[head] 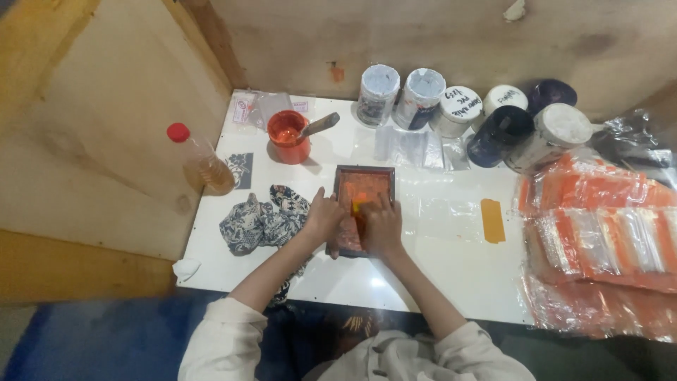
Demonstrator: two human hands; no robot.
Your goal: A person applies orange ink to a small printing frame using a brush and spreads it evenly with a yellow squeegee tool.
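both hands, left hand (323, 217) and right hand (381, 227), flat on framed orange screen (363, 189), white table (437, 240), plywood walls (106, 141)

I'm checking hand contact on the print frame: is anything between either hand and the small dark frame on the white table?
Nothing visible does. The left hand rests on the left edge of the dark frame, and the right hand lies on its orange mesh. The patterned cloth sits beside the left hand, off the frame.
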